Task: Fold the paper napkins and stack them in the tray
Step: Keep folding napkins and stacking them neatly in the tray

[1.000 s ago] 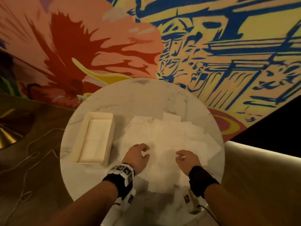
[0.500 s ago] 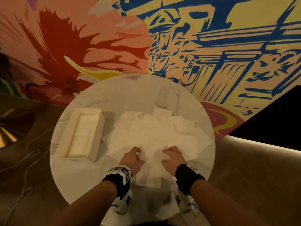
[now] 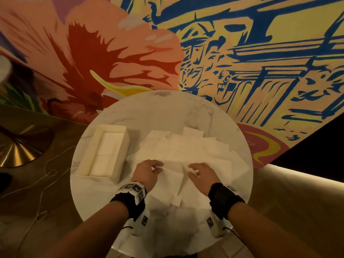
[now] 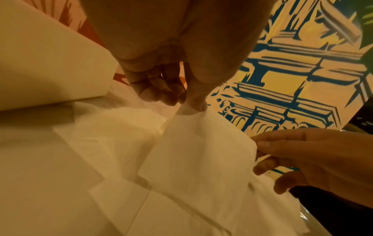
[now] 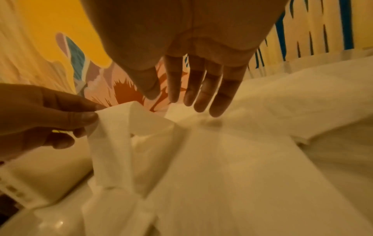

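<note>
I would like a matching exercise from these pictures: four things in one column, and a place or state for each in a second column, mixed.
Things:
1. left hand
2. right hand
3. tray
4. marble table

States:
A. holds folded napkins, left of the pile
B. fingers straight over the napkins
C. round, carries everything
D. pinches a corner of a napkin

Pairs: 1-D, 2-B, 3-A, 4-C

Paper napkins [image 3: 186, 155]: soft, matt white tissue, finely embossed (texture clearest in the left wrist view). Table [image 3: 163, 116]: polished, grey-veined marble look. Tray [image 3: 119, 164]: smooth cream walls, probably plastic. 1 brushed brass-coloured metal disc [image 3: 16, 149].
</note>
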The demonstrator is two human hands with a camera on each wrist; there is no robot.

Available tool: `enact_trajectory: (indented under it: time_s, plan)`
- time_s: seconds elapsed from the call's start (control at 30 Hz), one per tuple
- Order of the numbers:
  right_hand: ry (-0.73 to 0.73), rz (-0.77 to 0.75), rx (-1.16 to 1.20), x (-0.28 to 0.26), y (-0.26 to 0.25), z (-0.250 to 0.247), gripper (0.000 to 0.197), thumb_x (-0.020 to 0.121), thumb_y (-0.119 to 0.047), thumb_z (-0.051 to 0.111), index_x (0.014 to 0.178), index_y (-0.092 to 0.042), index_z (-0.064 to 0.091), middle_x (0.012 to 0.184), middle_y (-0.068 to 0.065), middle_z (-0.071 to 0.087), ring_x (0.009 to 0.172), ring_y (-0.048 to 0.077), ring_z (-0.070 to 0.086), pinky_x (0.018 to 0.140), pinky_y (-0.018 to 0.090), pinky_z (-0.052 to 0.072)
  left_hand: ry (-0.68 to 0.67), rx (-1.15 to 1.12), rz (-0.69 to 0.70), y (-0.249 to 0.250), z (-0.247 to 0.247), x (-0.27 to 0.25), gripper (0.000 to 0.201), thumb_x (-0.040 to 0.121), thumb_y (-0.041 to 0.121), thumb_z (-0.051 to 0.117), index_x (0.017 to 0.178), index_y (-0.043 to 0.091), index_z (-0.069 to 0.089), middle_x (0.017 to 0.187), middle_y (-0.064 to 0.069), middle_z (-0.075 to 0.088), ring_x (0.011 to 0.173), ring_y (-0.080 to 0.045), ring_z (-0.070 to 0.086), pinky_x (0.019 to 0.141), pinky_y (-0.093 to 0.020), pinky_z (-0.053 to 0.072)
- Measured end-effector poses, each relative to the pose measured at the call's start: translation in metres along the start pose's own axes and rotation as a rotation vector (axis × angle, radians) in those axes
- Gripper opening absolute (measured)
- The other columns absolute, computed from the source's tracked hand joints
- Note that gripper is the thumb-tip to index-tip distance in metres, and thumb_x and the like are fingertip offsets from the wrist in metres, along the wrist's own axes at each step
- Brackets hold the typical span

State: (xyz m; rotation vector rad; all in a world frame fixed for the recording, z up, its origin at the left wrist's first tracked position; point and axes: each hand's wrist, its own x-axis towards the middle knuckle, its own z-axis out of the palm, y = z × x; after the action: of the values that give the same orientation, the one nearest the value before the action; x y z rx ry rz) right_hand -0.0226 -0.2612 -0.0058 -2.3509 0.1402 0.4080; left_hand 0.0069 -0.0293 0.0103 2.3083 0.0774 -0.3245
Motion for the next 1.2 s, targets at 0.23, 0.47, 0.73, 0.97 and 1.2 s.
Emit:
enact_trajectory:
  time_s: [0.23, 0.47, 0.73, 0.97, 1.2]
  plan:
    - [0.084, -0.226, 0.159, 0.009, -0.058, -0.011, 0.016, 0.087, -0.037, 0.071, 0.102, -0.038, 0.068, 0.102, -0.015, 0.062, 0.090, 0.002, 0.059, 0.079, 0.017, 0.045, 0.119, -0.068, 0.087, 0.019, -0.032, -0.005, 0.012, 0.093, 0.023, 0.066, 0.101, 0.027, 0.074, 0.095, 0.011, 0.063, 0.074, -0.002, 0.053, 0.077, -0.022, 0.043]
    - [0.117, -0.283, 0.075, 0.018, -0.094, -0.019, 0.005, 0.089, -0.027, 0.070, 0.086, -0.031, 0.072, 0.083, -0.017, 0.065, 0.083, 0.004, 0.058, 0.080, 0.019, 0.047, 0.187, 0.056, 0.182, 0.018, -0.055, -0.005, 0.010, 0.095, 0.027, 0.063, 0.093, 0.026, 0.073, 0.093, 0.009, 0.058, 0.085, -0.008, 0.054, 0.073, -0.015, 0.034]
    - [0.047, -0.295, 0.121, 0.022, -0.116, -0.016, 0.008, 0.090, -0.023, 0.069, 0.089, -0.027, 0.075, 0.080, -0.017, 0.068, 0.077, -0.002, 0.060, 0.074, 0.011, 0.044, 0.008, 0.203, 0.330, 0.024, -0.072, -0.003, 0.028, 0.095, 0.046, 0.058, 0.115, 0.029, 0.068, 0.118, 0.011, 0.066, 0.111, -0.009, 0.057, 0.093, -0.020, 0.039]
    - [0.102, -0.253, 0.249, 0.025, -0.119, -0.025, 0.016, 0.087, -0.018, 0.072, 0.076, -0.030, 0.073, 0.080, -0.012, 0.071, 0.079, 0.006, 0.065, 0.076, 0.021, 0.053, 0.055, 0.129, 0.271, 0.038, -0.088, 0.002, 0.021, 0.096, 0.034, 0.062, 0.105, 0.023, 0.078, 0.106, 0.010, 0.075, 0.088, 0.000, 0.062, 0.070, 0.001, 0.036]
    - [0.144, -0.220, 0.393, 0.028, -0.122, -0.034, 0.016, 0.089, -0.013, 0.068, 0.077, -0.023, 0.071, 0.086, 0.002, 0.067, 0.077, 0.027, 0.065, 0.061, 0.031, 0.059, 0.126, -0.034, 0.205, 0.038, -0.095, 0.001, 0.013, 0.090, 0.035, 0.070, 0.102, 0.029, 0.070, 0.081, 0.015, 0.066, 0.077, -0.003, 0.063, 0.065, -0.013, 0.048]
